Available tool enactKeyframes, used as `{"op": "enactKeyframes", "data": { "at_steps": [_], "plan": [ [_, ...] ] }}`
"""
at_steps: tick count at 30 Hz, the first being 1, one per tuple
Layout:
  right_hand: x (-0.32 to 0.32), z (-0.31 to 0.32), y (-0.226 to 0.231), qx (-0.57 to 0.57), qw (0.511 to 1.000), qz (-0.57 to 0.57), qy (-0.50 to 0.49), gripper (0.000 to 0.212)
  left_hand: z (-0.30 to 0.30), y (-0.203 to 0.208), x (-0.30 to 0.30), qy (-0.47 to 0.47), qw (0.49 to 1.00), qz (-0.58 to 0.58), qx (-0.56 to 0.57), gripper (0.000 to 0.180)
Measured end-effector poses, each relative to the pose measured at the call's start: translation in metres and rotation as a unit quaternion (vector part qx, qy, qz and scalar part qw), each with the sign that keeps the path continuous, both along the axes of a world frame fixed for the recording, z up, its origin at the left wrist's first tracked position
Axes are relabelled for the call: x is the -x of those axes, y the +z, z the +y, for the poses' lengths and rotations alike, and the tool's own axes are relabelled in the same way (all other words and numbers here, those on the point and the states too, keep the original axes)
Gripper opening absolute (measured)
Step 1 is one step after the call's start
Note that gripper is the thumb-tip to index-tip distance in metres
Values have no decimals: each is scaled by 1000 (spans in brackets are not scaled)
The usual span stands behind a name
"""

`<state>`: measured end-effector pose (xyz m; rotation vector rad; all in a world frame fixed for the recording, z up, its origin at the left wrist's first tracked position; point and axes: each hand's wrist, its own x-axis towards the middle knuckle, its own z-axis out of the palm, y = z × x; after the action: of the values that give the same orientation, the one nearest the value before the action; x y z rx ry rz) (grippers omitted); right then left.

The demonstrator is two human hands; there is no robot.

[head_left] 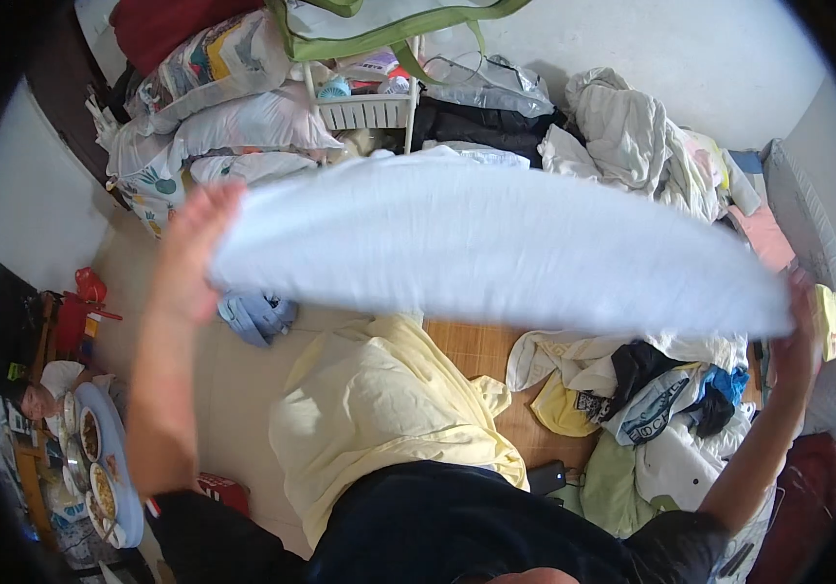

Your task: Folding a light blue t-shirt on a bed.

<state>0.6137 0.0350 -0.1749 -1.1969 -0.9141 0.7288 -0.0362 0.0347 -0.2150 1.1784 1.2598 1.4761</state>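
Stretched wide between my raised hands is a pale blue-white cloth (496, 248), blurred by motion, so its kind of garment or linen does not show. My left hand (202, 238) is closed on one end. My right hand (799, 331), also blurred, grips the other end at the far right. A pale yellow cloth (369, 389) lies draped over my lap. Below the lifted cloth, to the right, a heap of mixed clothes (652, 409) rests on a wooden slatted surface (472, 355). A blue-grey garment (257, 316) sits below my left hand.
Stuffed bags (243, 122), a white basket (364, 112) and a green-trimmed bag (389, 39) line the far wall. White bedding (622, 127) is piled back right. A phone (546, 477) lies beside me. At left, a person (43, 399) is near a table (131, 506) with dishes.
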Motion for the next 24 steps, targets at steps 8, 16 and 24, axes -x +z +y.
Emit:
{"op": "enactKeyframes", "data": {
  "at_steps": [8, 16, 24],
  "plan": [
    [2, -89, -235, 309, 934, 117, 136, 6, -113, -231, -43, 14, 990, 42, 132, 11],
    [9, -113, -290, 474, 861, 55, 174, 7, -156, -312, -39, 29, 974, -20, 224, 12],
    [5, -114, -270, 508, 831, -27, 226, 12, -164, -288, -30, 48, 974, -109, 192, 13]
  ]
}}
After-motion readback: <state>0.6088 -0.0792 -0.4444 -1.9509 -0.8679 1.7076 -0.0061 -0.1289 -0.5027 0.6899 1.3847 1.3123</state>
